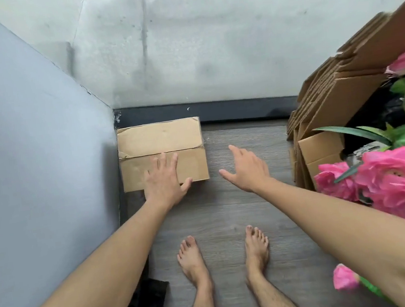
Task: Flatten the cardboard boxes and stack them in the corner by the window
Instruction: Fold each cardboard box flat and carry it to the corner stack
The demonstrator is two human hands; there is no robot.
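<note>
Two bare hands reached forward and down in the middle of the frame. The left hand [165,181] lay flat on the near part of a flattened cardboard box [161,143], fingers straight and spread, the thumb stretched out past the box's near edge. The right hand [246,168] hung over the bare wood floor [228,216] just right of the box, touching nothing, its fingers loose and slightly spread, thumb pointing left. The box lay on the floor at centre left, tucked into the corner where the grey wall [31,147] at the left met the dark window sill [241,108] across the middle of the frame; a crease ran across it from left to right. At the right edge a stack of flattened cardboard [336,92] leaned upright, well apart from the box. Pink artificial flowers [385,175] with green leaves filled the lower right. Two bare feet [193,260] stood at the bottom centre.
</note>
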